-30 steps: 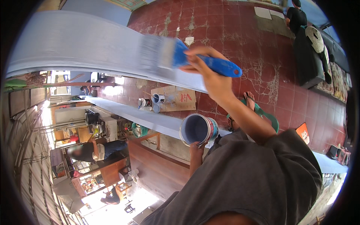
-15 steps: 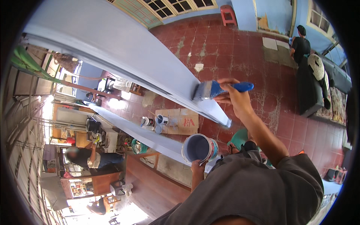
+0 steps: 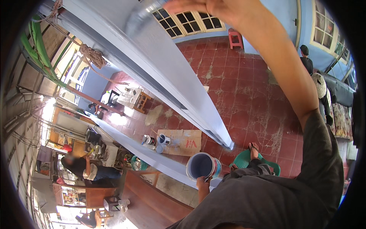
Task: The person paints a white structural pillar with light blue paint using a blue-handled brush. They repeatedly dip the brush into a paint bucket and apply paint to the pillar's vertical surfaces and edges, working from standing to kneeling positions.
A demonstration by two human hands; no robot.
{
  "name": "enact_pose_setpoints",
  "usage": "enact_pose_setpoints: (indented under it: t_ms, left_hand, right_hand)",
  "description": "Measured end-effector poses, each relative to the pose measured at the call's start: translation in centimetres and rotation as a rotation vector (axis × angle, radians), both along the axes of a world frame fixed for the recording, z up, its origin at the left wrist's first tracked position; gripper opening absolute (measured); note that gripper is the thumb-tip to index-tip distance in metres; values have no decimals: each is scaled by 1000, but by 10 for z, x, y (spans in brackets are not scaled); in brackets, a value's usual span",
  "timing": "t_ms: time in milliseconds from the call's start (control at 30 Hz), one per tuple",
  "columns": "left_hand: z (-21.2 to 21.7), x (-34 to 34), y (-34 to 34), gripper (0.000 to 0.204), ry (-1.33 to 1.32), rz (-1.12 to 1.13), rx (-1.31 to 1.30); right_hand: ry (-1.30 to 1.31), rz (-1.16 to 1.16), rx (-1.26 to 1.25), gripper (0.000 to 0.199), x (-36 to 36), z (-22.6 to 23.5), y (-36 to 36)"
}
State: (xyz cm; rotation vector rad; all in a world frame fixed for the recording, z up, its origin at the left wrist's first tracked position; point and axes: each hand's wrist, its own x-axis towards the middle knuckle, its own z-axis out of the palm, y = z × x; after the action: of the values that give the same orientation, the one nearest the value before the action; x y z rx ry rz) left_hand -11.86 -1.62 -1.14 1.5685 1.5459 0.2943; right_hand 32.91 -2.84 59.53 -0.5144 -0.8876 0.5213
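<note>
Red-tiled floor below blue-coated paint bucket (image 3: pixel 203 166)

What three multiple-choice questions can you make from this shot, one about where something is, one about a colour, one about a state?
1. Where is the paint bucket?
A. In the person's left hand, held low in front of the body
B. On the red stool by the far wall
C. On the cardboard on the floor

2. What colour is the floor?
A. Grey
B. Dark red tiles
C. Green

3. How is the right hand held?
A. Resting on a knee
B. Gripping the bucket rim
C. Raised overhead at the top edge of the picture, beside the grey-blue post

Answers:
1. A, the left hand grips the bucket from below, well above the floor.
2. B, worn dark red tiles cover the floor.
3. C, the right arm stretches up with the hand at the upper rim.
</note>
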Motion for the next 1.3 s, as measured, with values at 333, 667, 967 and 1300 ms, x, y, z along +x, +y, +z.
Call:
enact_pose_setpoints:
  t_ms: [333,667,967,1300]
  left_hand:
    - [-24,-10,22,41,101,-111,200]
    - [-12,-4,29,50,190,-396,417]
    - [-21,-2,29,54,206,-417,375]
    - [-16,33,35,48,-15,-656,638]
  right_hand:
    - [-14,-211,40,30,-25,-16,15]
    - [781,-224,-539,21,-62,-254,-47]
    - [354,-222,-96,32,-15,-101,-32]
    - [272,-14,171,29,21,65,22]
